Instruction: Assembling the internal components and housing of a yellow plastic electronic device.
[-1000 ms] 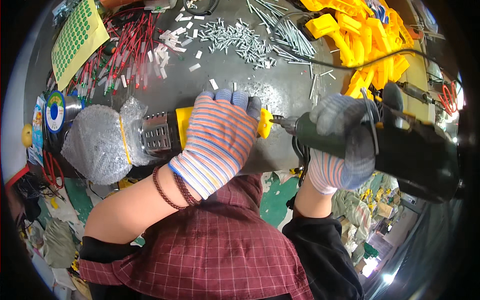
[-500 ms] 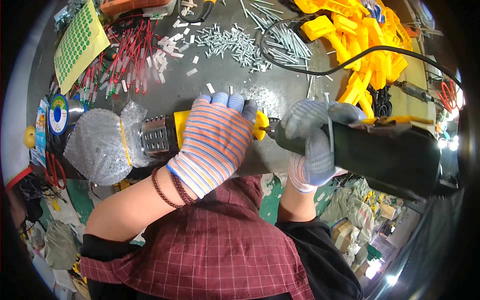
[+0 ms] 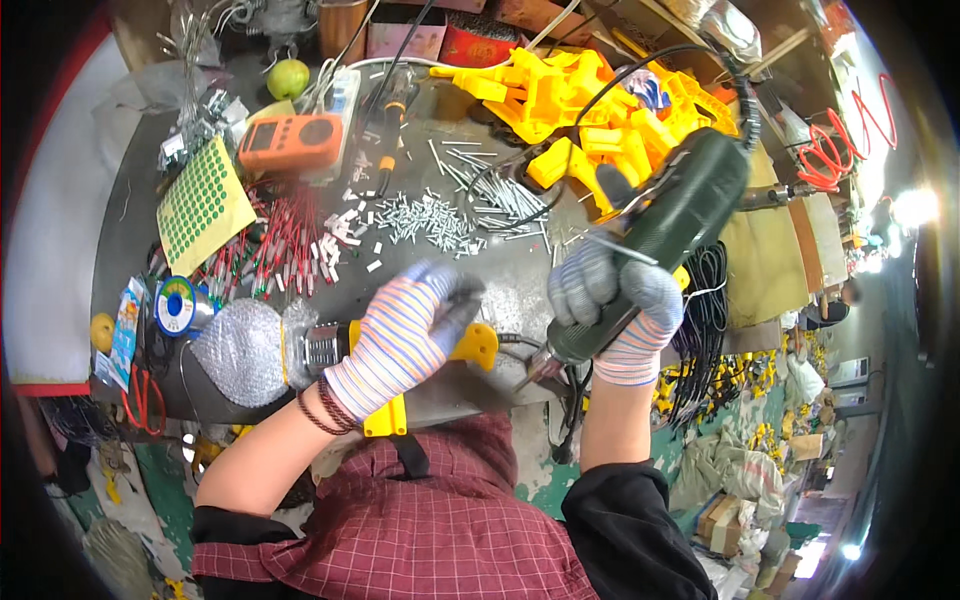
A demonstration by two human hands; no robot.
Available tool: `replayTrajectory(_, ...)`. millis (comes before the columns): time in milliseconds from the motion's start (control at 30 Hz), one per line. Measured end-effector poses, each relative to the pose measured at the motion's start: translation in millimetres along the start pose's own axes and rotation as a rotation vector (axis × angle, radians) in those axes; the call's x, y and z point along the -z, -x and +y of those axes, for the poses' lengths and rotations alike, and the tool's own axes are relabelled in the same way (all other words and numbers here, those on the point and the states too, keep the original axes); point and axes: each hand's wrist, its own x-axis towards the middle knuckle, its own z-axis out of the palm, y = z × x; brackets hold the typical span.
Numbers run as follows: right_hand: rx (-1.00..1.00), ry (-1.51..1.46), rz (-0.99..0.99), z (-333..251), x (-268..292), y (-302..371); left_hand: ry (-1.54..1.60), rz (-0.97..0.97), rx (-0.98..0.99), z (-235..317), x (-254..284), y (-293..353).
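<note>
Green drill [image 3: 692,205] in right hand [image 3: 645,308], yellow tool [image 3: 477,345] under left hand [image 3: 402,328]

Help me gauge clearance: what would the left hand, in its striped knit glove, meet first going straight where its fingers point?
The left hand would probably meet the heap of short silver metal screws; depth is unclear.

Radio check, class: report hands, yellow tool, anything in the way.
Left hand over yellow tool, grip blurred. Right hand gripping dark green drill, its tip apart from the tool. Black cord near that tip, possibly in the way.
</note>
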Motion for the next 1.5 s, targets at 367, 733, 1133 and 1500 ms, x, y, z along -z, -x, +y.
replayTrajectory(367, -0.179, -0.137, 0.278, 4, 8, 31, -0.289, 0.293, -0.565, 34, -24, -63)
replayTrajectory(733, 0.184, -0.105, 0.483, -6, 16, 58, -0.385, 0.072, -0.378, -20, 47, -16)
replayTrajectory(1133, 0.248, 0.284, -0.325, 52, -49, 29, -0.510, -0.039, -0.384, -57, 45, 112)
replayTrajectory(1500, 0.295, 0.449, -0.258, 69, -57, 62, -0.616, -0.027, -0.337, -52, 51, 91)
